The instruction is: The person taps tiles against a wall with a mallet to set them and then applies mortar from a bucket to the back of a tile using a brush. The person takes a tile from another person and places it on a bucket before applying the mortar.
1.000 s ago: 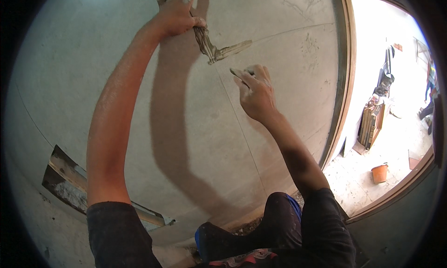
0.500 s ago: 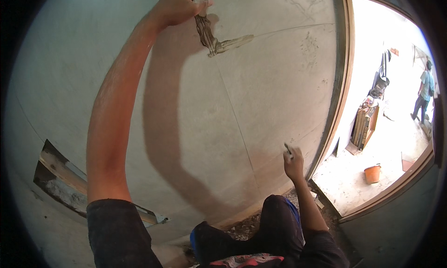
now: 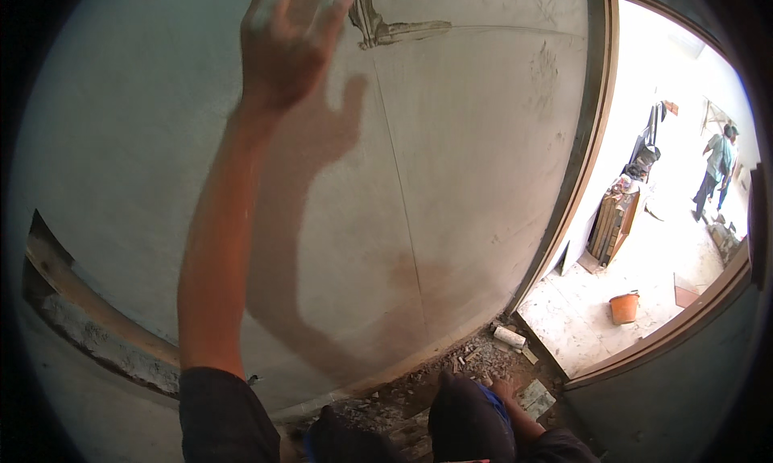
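Note:
My left hand (image 3: 283,56) is raised against the grey plastered wall (image 3: 467,157), its fingers stretched out and apart with the fingertips near the upper edge. Just right of it, a rough L-shaped strip of dark wet mortar (image 3: 368,30) marks the wall, and a thin line runs down from its corner. My right hand (image 3: 501,389) is low beside my right knee, close to a flat pale piece (image 3: 535,400) on the rubble. Its fingers are mostly hidden, so I cannot tell whether it holds anything.
Rubble (image 3: 411,382) lines the wall's foot, with a white cylinder (image 3: 509,337) near the doorway. A long slot (image 3: 105,318) is cut in the wall at left. Beyond the door frame (image 3: 602,133) are an orange bucket (image 3: 623,307), stacked boards (image 3: 616,225) and people (image 3: 715,169).
My right hand has dropped from in front of the wall to beside my knee. My left hand has come a little lower and its fingers now show spread. The view has shifted downward.

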Demonstrator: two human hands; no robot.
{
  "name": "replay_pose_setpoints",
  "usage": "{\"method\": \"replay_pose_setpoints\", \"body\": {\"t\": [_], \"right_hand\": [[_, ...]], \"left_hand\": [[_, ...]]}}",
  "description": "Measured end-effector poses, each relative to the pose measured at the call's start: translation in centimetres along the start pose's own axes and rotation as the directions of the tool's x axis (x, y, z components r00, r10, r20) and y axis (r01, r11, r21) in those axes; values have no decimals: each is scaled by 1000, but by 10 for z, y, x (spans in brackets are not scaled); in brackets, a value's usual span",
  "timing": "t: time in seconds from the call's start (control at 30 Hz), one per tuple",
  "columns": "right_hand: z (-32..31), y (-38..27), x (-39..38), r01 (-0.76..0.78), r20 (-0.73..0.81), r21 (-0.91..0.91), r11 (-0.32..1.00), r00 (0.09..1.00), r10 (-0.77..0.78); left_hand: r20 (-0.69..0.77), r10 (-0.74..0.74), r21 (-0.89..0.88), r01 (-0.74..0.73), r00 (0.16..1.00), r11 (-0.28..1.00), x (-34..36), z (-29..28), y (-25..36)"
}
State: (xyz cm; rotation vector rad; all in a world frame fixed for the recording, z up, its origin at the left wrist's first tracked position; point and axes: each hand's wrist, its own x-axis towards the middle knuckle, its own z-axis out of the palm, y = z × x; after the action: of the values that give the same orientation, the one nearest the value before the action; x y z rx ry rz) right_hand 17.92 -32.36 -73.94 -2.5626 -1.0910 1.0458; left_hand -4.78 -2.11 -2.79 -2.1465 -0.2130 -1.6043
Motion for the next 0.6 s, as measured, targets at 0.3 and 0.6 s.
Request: {"method": "replay_pose_setpoints", "body": {"t": [0.3, 0.6], "right_hand": [[30, 47, -15, 163, 139, -127, 978, 980, -146], [26, 41, -17, 298, 189, -573, 763, 954, -231]], "left_hand": [[343, -354, -223, 442, 870, 869, -247, -33, 99], [706, -599, 6, 843, 376, 537, -424, -51, 190]]}}
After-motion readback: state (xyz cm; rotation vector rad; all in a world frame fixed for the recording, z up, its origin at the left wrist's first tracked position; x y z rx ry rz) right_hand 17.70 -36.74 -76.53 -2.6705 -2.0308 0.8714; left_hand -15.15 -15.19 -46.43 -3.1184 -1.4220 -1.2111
